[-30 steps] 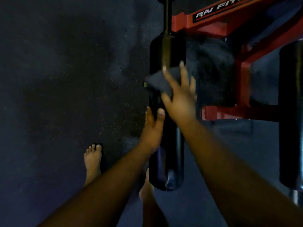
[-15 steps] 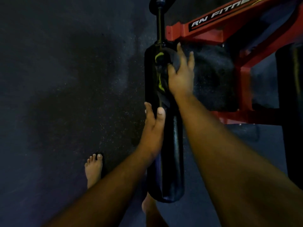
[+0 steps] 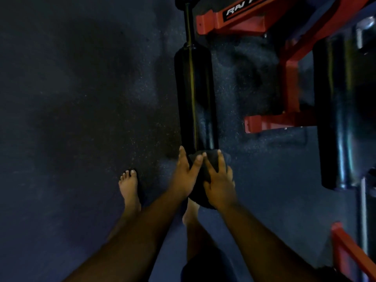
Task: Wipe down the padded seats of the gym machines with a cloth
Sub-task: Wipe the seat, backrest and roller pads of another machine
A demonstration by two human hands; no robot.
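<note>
A black padded roller [image 3: 194,98] hangs on a dark metal bar [image 3: 189,25] from the red machine frame [image 3: 264,121]. A dark cloth [image 3: 200,181] is wrapped over the roller's near end. My right hand [image 3: 220,187] grips the cloth around that end, its fingers spread over the top. On the left side of the same end my left hand [image 3: 185,177] holds the roller, its thumb lying on the cloth and touching my right hand. The roller's near tip is hidden under cloth and hands.
A second black padded roller [image 3: 335,110] stands to the right on a chrome bar. More red frame [image 3: 350,253] juts in at the lower right. My bare feet [image 3: 130,188] stand on the dark speckled rubber floor [image 3: 81,119], which stretches away to the left.
My right hand has slid the cloth down the roller from its far end to its near end. It now sits against my left hand, which has kept its hold.
</note>
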